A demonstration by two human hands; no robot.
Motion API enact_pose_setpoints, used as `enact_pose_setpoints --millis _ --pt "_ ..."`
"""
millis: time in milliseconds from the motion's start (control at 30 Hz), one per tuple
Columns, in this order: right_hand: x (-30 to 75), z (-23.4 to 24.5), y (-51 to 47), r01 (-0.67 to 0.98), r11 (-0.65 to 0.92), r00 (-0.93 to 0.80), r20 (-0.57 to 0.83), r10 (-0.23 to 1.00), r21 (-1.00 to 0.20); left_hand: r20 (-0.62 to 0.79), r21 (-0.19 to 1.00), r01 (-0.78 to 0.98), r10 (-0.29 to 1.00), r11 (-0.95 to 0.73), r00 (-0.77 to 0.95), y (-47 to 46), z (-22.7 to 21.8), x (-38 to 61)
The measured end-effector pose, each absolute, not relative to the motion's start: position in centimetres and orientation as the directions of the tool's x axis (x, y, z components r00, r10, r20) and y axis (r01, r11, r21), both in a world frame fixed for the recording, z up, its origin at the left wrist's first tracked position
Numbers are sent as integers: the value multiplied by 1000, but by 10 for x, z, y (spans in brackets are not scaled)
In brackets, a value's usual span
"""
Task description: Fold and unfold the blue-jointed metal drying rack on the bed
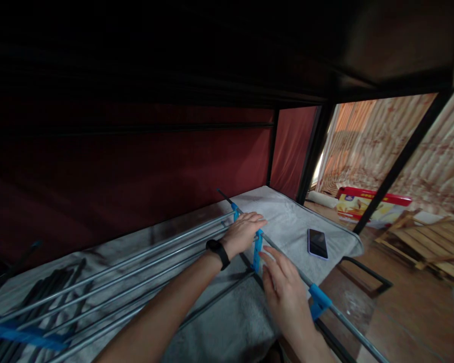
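On the grey-covered lower bunk (287,217), a metal rack (136,275) of long rods lay flat. Left hand (244,233) rested over its blue connector (257,249), fingers loosely curled. Right hand (285,292) hovered just beside it, fingers spread, holding nothing. A phone (318,243) lay nearby.

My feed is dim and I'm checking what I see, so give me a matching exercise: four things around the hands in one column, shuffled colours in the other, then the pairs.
Things:
1. smartphone lying on the bed cover
2. connector on the metal rack, between the left hand and the right hand
3. wristband on the left wrist
4. box on the floor past the bed

Colours:
A. red and yellow
B. black
C. bright blue
D. dark screen, pale lilac edge

Pairs: 1-D, 2-C, 3-B, 4-A
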State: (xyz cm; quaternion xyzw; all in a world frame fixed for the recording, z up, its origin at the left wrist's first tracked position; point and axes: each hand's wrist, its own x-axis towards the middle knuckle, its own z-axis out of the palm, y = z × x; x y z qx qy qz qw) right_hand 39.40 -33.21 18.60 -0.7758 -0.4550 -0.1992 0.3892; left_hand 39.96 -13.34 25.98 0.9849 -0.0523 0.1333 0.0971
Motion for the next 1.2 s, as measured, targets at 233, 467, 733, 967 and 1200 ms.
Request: enact_pose_setpoints --millis 233,467,733,967,1200 --pt "420 229 -344 696 -704 701 343 626 -138 146 150 -208 -187 -967 972 -115 245 418" --pt "420 225 -342 686 -725 716 237 657 -64 113 92 -207 -197 -974 974 -116 253 420" --pt "424 227 -341 711 -702 689 241 683 -43 71 132 -176 -168 -975 983 -120 258 419" --pt "425 224 -340 715 -698 687 227 690 -44 49 128 -170 -164 -977 985 -118 255 422" --pt "432 225 -339 710 -692 703 171 690 -128 54 99 -164 -160 -981 986 -119 258 419"
